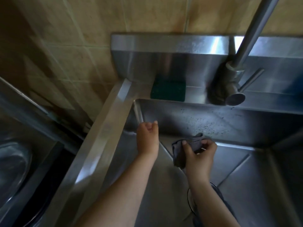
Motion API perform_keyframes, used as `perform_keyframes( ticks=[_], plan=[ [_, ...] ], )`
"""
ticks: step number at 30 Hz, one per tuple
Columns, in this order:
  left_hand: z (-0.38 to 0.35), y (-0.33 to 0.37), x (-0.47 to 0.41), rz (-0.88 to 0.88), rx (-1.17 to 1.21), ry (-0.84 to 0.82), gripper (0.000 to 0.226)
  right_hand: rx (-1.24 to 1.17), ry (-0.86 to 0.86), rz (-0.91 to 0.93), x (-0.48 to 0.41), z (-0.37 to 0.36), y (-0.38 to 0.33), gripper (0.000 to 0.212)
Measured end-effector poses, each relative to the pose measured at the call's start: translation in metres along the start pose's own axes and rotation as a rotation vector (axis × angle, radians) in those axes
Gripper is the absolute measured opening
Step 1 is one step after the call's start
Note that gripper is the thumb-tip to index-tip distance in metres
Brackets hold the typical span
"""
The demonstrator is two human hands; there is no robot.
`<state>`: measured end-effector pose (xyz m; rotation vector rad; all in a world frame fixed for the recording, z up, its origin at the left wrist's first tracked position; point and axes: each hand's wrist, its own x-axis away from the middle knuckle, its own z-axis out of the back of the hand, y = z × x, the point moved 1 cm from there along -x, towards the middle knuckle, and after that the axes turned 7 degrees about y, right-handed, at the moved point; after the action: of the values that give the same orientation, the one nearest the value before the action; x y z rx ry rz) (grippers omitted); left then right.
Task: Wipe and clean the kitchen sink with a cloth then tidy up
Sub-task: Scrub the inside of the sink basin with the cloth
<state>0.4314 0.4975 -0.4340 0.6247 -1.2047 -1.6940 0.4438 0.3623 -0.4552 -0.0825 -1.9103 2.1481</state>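
Two hands: both are down inside the sink (105, 136), below its rim.
Right hand (200, 154): fingers and thumb are curled round a bunched grey cloth (178, 151), clamping it.
Cloth location: low at the back of the basin, where the back wall meets the floor. It probably touches the steel, but blur leaves this uncertain.
Left hand (147, 133): near the back-left corner, apart from the cloth. The fingers are loosely curled in and grip nothing.
Soil: dark specks (205, 126) are scattered on the back wall, just above and to the right of the cloth.
Step in hand: judged to be the wiping stage. The back wall is not yet clean and tidying has not begun.
Next move: calls for flattening the cloth against the wall and sweeping it up and to the right across the specks, below the faucet (236, 66).
Ledge: a green scouring pad (168, 89) lies behind the basin, left of the faucet.
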Motion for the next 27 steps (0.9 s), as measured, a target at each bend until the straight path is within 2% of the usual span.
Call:
perform_keyframes(
  ticks=[3, 8, 13, 17, 22, 27],
  plan=[
    [-0.011, -0.010, -0.014, 0.114, 0.116, 0.071, 0.024, -0.048, 0.026, 0.042, -0.010, -0.006, -0.004, 0.041],
    [-0.027, -0.012, -0.042, 0.231, 0.266, 0.051, 0.035, -0.116, 0.033, 0.059, -0.025, -0.030, -0.018, 0.040],
    [-0.037, -0.003, -0.051, 0.247, 0.259, 0.119, 0.036, -0.110, 0.036, 0.124, -0.027, -0.060, -0.034, 0.042],
    [-0.042, -0.001, -0.052, 0.272, 0.274, 0.085, 0.035, -0.102, 0.092, 0.152, -0.023, -0.078, -0.042, 0.043],
    [-0.041, -0.004, -0.055, 0.288, 0.296, 0.067, 0.039, -0.140, 0.198, 0.107, -0.024, -0.094, -0.047, 0.045],
    [-0.040, -0.007, -0.057, 0.298, 0.320, 0.028, 0.034, -0.162, 0.260, 0.077, -0.026, -0.103, -0.046, 0.048]
  ],
)
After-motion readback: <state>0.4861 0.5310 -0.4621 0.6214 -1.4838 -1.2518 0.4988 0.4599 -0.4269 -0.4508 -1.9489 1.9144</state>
